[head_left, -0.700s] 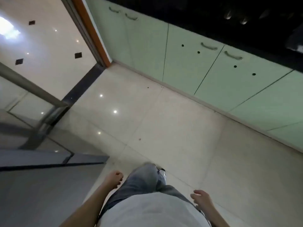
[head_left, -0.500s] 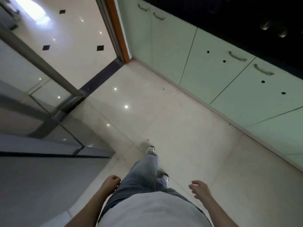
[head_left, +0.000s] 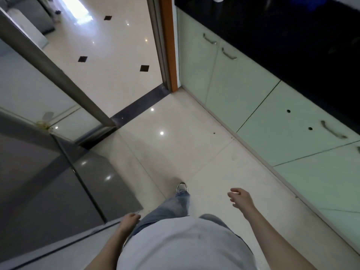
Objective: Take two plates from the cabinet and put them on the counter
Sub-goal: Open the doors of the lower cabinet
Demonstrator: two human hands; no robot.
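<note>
1. At the far left a grey appliance (head_left: pixel 44 191) fills the lower corner, its near edge running along my left side; its glossy face leaves no room that way
2. Above it a sliding glass door with a metal frame bar (head_left: pixel 58 75) slants down to a dark threshold strip (head_left: pixel 140 103), beyond which a glossy tiled floor opens through the doorway
3. My left hand (head_left: pixel 129 219) hangs by my hip just beside the appliance's corner, its grip loosely curled and holding nothing
4. The kitchen floor (head_left: pixel 175 149) in the middle is bare pale tile, a wide lane between the appliance and the cabinets; my one visible shoe (head_left: pixel 181 188) is planted on it, pointing at the doorway
5. My right hand (head_left: pixel 240 198) floats over the open floor, fingers spread and relaxed, its grip holding nothing, well apart from the cabinet fronts
6. An orange door jamb (head_left: pixel 170 45) marks where the cabinet run begins
7. Pale green cabinet doors (head_left: pixel 282 123) with curved metal handles line the right side, all closed; I see no plates, so I cannot tell where they are
8. Above the doors the dark desk (head_left: pixel 292 36) edge runs along the upper right
</note>
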